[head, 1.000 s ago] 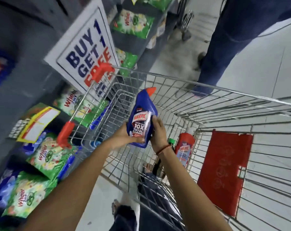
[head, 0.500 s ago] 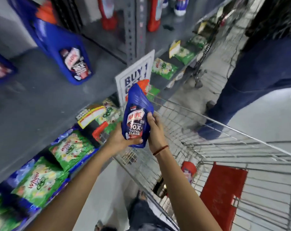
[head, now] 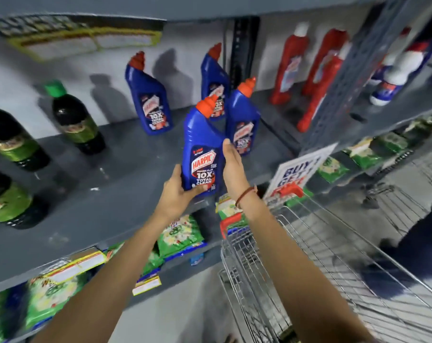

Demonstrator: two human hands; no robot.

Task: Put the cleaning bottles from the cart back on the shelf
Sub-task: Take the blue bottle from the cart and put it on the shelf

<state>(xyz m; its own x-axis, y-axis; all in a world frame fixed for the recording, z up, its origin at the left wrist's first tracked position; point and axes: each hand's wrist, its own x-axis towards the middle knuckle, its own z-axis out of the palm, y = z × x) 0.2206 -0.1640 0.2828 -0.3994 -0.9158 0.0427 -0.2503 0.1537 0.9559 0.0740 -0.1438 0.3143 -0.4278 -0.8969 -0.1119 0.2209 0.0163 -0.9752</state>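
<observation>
I hold a blue Harpic bottle (head: pixel 202 147) with an orange cap upright over the front edge of the grey shelf (head: pixel 125 184). My left hand (head: pixel 179 194) grips its base from the left and below. My right hand (head: pixel 232 167) presses its right side. Three more blue Harpic bottles stand on the shelf behind it: one at the back left (head: pixel 149 100), one at the back (head: pixel 213 78), one just right (head: pixel 243 117). The wire cart (head: pixel 309 256) is at the lower right; its inside is blurred.
Dark bottles with green labels (head: pixel 76 120) stand on the shelf's left. Red bottles (head: pixel 316 78) and a white one (head: pixel 393 75) stand on the right, past a grey upright post (head: pixel 334 95). Green packets fill the lower shelf. A "Buy 1 Get 1" sign (head: pixel 296 172) hangs by the cart. A person's dark-trousered leg (head: pixel 420 243) is beyond the cart.
Both hands have lifted the blue bottle out of the cart and up to the shelf, turning it upright. My view has swung from the cart up to the shelf.
</observation>
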